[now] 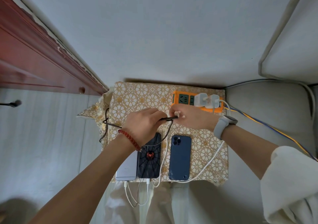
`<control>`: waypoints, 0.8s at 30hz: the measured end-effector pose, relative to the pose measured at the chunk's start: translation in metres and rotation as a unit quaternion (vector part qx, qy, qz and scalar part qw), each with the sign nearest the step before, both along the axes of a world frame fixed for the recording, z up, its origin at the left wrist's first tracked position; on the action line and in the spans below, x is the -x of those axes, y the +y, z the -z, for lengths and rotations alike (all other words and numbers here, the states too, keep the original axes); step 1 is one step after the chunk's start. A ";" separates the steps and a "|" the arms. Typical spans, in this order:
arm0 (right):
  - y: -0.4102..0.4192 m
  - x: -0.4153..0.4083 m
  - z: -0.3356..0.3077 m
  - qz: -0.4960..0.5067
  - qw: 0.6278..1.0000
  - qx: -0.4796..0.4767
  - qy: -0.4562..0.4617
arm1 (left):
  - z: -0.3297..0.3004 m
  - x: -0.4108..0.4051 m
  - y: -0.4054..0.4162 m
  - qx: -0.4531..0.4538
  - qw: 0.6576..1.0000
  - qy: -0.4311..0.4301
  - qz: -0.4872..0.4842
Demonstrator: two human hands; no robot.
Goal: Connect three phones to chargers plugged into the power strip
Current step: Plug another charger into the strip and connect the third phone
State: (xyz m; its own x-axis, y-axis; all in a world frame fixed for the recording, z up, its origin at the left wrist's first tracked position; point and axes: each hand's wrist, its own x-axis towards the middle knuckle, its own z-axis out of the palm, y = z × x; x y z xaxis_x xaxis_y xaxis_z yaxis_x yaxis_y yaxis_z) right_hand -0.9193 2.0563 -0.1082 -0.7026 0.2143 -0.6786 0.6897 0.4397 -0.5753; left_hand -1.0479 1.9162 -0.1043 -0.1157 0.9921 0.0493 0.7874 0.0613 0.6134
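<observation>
Three phones lie face down near the table's front edge: a silver phone (126, 169), a black spider-case phone (150, 158) and a blue phone (179, 157). White cables enter the bottoms of the silver and black phones. An orange power strip (177, 98) at the back right holds two white chargers (207, 100). Above the phones, my left hand (142, 123) grips the plug end of a dark braided cable (110, 124). My right hand (192, 117) pinches a small white charger block against that plug; my fingers mostly hide it.
The small table carries a gold floral cloth (148, 98). A red wooden door (34, 51) stands to the left and grey cushions (275, 120) press against the table's right side. Blue and yellow wires (268, 129) run off from the strip to the right.
</observation>
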 end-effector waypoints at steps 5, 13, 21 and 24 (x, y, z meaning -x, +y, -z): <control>0.008 -0.007 0.004 0.103 0.966 -0.204 0.117 | 0.006 0.003 -0.002 0.043 0.992 -0.044 -0.113; 0.030 -0.017 0.010 0.135 0.901 -0.407 0.071 | 0.017 0.007 -0.006 0.047 0.941 -0.221 -0.251; 0.022 0.001 0.002 -0.040 0.990 -0.133 0.001 | 0.005 -0.002 0.012 0.058 0.846 -0.484 -0.215; 0.024 0.003 0.000 -0.105 0.986 -0.093 -0.093 | 0.002 -0.005 0.013 0.041 0.847 -0.488 -0.207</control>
